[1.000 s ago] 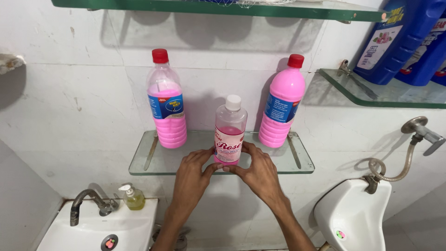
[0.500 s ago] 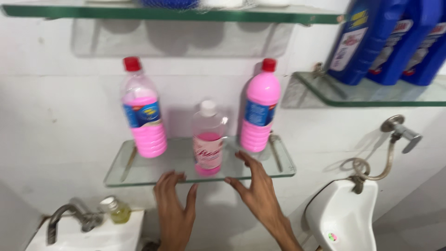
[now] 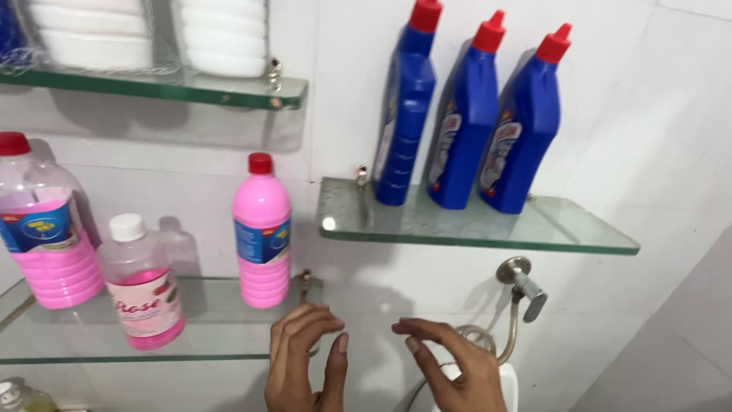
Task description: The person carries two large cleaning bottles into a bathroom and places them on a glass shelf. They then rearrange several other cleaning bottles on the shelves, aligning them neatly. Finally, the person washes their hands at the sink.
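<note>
1. Below the lower glass shelf [image 3: 191, 320], both hands have let go of the hand-wash bottle [image 3: 143, 284].
2. Left hand [image 3: 303, 366] and right hand [image 3: 454, 366] hover empty, each grip spread.
3. Bottle stands upright on that shelf, left of the full pink bottle [image 3: 261, 230].

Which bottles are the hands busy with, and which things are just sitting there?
In hand:
left hand and right hand, both empty, open
small clear bottle with white cap and pink liquid, nearest the left hand
lower glass shelf it stands on

Just sitting:
full pink bottle with red cap
half-full pink bottle
three blue angled-neck bottles
metal spray tap
</note>
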